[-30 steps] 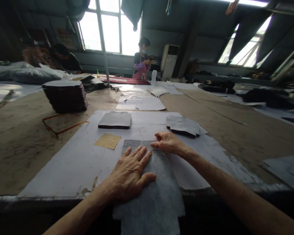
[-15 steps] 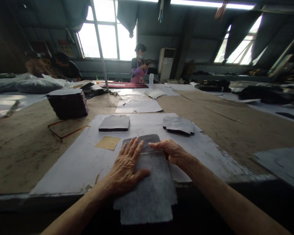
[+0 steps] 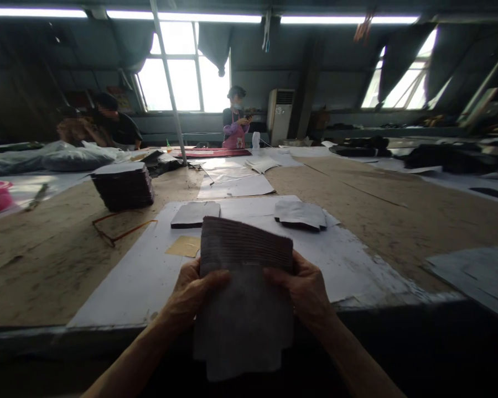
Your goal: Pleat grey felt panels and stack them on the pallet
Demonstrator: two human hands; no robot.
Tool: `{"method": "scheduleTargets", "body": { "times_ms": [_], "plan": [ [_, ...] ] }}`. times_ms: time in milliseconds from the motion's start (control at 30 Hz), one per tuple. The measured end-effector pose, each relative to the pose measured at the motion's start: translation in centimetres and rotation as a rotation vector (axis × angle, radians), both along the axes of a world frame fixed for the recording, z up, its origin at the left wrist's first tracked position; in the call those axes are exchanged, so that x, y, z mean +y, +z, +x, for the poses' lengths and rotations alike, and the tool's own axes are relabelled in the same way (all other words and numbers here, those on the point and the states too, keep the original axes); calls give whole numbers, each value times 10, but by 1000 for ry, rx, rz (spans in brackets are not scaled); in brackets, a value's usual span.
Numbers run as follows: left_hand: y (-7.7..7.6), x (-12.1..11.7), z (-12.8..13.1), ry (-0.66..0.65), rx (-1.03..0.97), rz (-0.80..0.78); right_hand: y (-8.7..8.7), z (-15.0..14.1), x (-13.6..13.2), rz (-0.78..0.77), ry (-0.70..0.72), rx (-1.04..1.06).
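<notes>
Grey stack [image 3: 244,315], stepped edge, not laid down | left hand [image 3: 194,288], right hand [image 3: 309,284]: clasping its sides | left pile [image 3: 191,213], right pile [image 3: 299,213]: on paper [image 3: 141,287], untouched | stage: apparently midway

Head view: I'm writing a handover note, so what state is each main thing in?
Held grey stack: gripped at both sides, far end ridged like fanned layers
Left hand: closed on its left edge, thumb on top
Right hand: closed on its right edge, thumb on top
Left small stack: flat, fairly even
Right small stack: flat, edges uneven
Tan square: lying flat
Tall dark stack: piled up
Orange strap: slack, bent
Ceiling lights: on
</notes>
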State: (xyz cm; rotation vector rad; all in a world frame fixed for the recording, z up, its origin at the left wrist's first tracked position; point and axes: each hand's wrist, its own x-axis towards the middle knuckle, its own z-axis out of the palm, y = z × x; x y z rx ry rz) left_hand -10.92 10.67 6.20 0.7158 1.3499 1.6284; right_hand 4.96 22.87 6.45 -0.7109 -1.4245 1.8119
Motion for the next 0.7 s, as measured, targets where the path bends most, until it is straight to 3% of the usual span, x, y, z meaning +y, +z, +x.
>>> {"method": "scheduleTargets", "body": {
  "times_ms": [100, 200, 300, 400, 467, 533, 633, 700],
  "plan": [
    [8, -9, 8, 108, 277, 58, 3, 7, -5, -123, 136, -1],
    [13, -17, 17, 210, 523, 162, -4, 16, -19, -84, 38, -20],
    [14, -22, 26, 218, 306, 184, -15, 25, -38, 94, -181, 7],
    [10, -22, 34, 78, -110, 107, -19, 32, -52, 520, -375, 3],
    [7, -23, 37, 20, -160, 16, -13, 34, -54, 607, -411, -48],
    [6, -26, 39, 51, -1, -63, -4, 36, -52, 335, -288, -78],
    [7, -35, 42, 165, 351, -39, 4, 41, -47, -157, 69, -26],
    [8, -42, 47, 243, 490, 57, 1, 44, -48, -203, 122, -11]
  ]
}}
